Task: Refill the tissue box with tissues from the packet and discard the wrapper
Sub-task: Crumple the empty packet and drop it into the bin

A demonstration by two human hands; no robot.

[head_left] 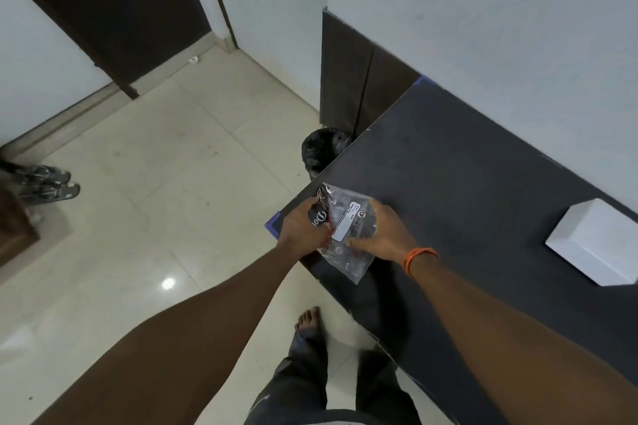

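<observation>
Forearms reach out from the bottom of the frame over a dark table (483, 166) that runs diagonally along a pale wall, its near corner jutting above cream floor tiles. At the right end of the table, well apart from the hands, sits a white box (597, 245), presumably the tissue box; its top opening cannot be made out from here. Past the table's left edge, partly hidden by it, a bin (322, 150) lined with a black bag stands on the floor. Both hands meet at the table's near corner on a clear, crumpled wrapper (348, 238) that looks empty of tissues: the left hand (302, 229) is clenched on its printed left edge, while the right hand (383, 235), an orange band at its wrist, pinches the opposite side. The wrapper's long axis runs roughly away from the person, toward the bin, its near end drooping off the table edge. By this showing the refill appears finished and discarding is the step in hand; the bin lies just beyond the hands and slightly left, so the left hand is the nearer one to carry the wrapper there.
</observation>
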